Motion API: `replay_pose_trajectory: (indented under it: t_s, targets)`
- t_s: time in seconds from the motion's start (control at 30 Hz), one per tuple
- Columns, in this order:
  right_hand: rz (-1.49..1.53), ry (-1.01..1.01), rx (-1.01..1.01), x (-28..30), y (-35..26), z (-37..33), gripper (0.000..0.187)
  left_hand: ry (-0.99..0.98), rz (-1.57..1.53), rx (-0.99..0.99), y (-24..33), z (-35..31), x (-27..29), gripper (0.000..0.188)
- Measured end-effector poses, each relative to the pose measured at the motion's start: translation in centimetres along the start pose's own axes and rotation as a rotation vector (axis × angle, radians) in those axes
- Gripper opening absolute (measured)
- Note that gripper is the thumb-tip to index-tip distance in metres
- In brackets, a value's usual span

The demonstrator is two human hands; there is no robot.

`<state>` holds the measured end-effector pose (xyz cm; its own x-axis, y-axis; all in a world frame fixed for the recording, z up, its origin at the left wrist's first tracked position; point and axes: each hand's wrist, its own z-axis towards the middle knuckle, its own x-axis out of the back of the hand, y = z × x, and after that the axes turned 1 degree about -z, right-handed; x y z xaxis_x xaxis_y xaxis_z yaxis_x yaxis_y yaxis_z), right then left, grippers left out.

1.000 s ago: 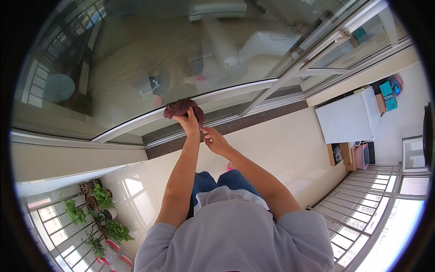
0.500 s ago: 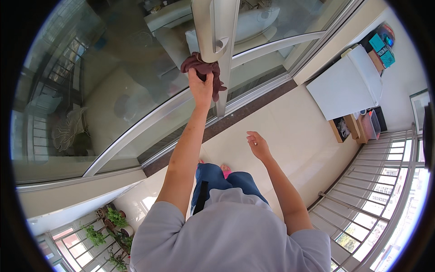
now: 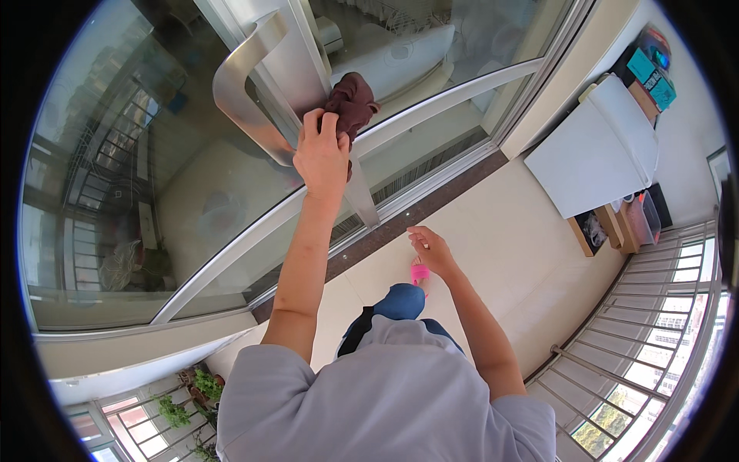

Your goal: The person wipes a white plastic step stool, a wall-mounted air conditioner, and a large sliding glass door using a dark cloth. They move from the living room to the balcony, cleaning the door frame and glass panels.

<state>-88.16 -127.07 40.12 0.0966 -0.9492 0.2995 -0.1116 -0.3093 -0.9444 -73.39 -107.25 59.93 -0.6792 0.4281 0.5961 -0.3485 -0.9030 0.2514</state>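
So I'm standing here by this big glass door (image 3: 192,192), and the person in the grey T-shirt (image 3: 400,393) has the left hand (image 3: 322,158) up at it, fingers closed on a bunched dark maroon cloth (image 3: 354,108). The cloth is at the metal upright (image 3: 296,69) along the door's edge, mostly poking out past the fingertips, with a bit of it showing below by the wrist. Can't really tell how hard it's pressed on there. The chunky curved handle (image 3: 239,85) is just left of that hand, its lower end close to the knuckles.

Right hand (image 3: 431,250) is kinda just hanging out over the tiled floor (image 3: 493,285), near the floor's door-side edge, fingers loosely bent and spread a little. One pink slipper (image 3: 419,273) shows right below it.

Around them: a white boxy appliance (image 3: 581,154) by the wall at the floor's right end, a teal box (image 3: 653,79) behind it, metal railing (image 3: 600,385) along the floor's outer edge, and potted plants (image 3: 175,412) in the floor's far left corner.
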Motion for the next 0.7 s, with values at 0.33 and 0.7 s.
replay_pose_trajectory:
  t_s: [0.33,0.7]
  targets:
    - [0.221,-0.206,0.179,3.7,-7.3,13.6,0.034,0.326,0.007,-0.011,1.4,4.4,-1.1,0.035]
    - [1.003,-0.393,-0.358,6.5,-6.5,18.5,0.073,-0.198,-0.453,0.415,4.0,-3.7,-15.1,0.033]
